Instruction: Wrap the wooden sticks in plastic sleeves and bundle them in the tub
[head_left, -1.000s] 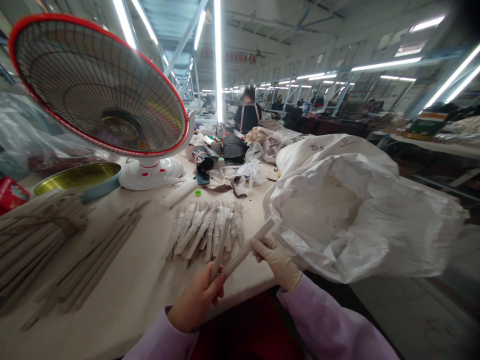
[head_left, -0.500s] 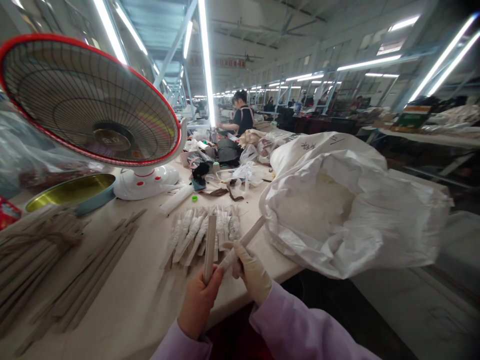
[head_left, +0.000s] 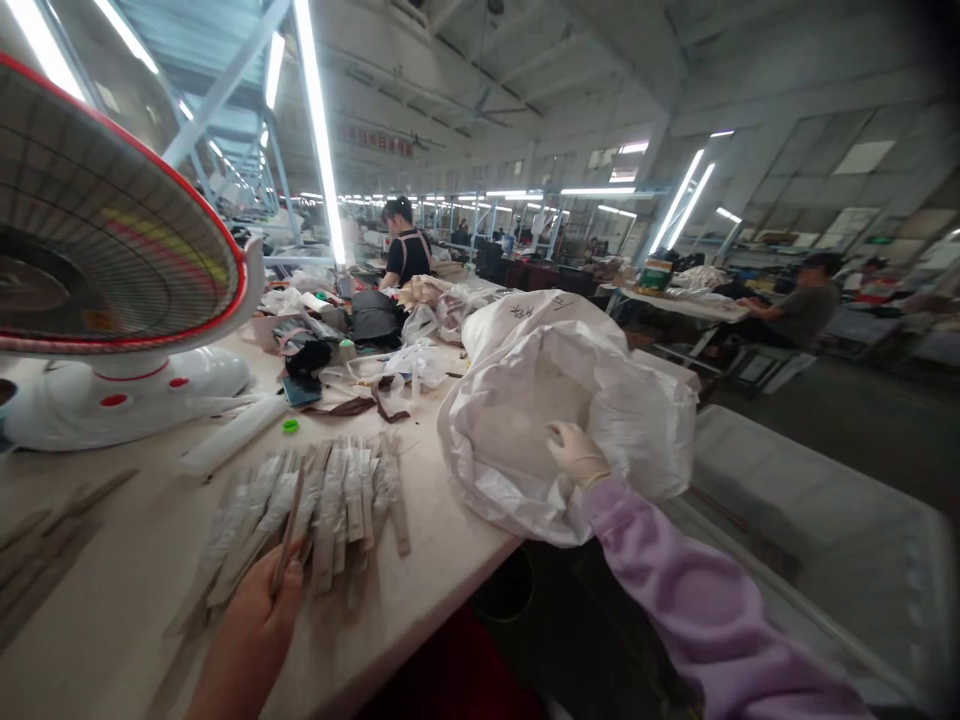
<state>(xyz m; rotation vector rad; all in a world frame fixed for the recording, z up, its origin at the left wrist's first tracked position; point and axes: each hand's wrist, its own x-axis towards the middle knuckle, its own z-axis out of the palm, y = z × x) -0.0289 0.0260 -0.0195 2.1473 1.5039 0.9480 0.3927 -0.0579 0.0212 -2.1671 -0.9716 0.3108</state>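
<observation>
My bare left hand point(head_left: 259, 610) sits low over the table's near edge and pinches one thin beige strip point(head_left: 289, 525), which points up and away. Just beyond it a row of several plastic-wrapped beige strips point(head_left: 330, 500) lies on the pale table point(head_left: 112, 620). My right hand point(head_left: 576, 455), in a cream glove and lilac sleeve, reaches into the mouth of a big white sack point(head_left: 645, 420) on the table's right end. Its fingers are turned into the sack, so I cannot see whether they hold anything.
A round red-rimmed heater point(head_left: 112, 260) on a white base stands at the left. Bags, a phone and scraps point(head_left: 360, 350) crowd the far table. One person point(head_left: 405, 250) works at the back, and another point(head_left: 802, 305) sits at a table on the right.
My right hand has left the strip it held beside the left hand and moved right into the sack. The left hand dropped lower with one strip. The view swung right.
</observation>
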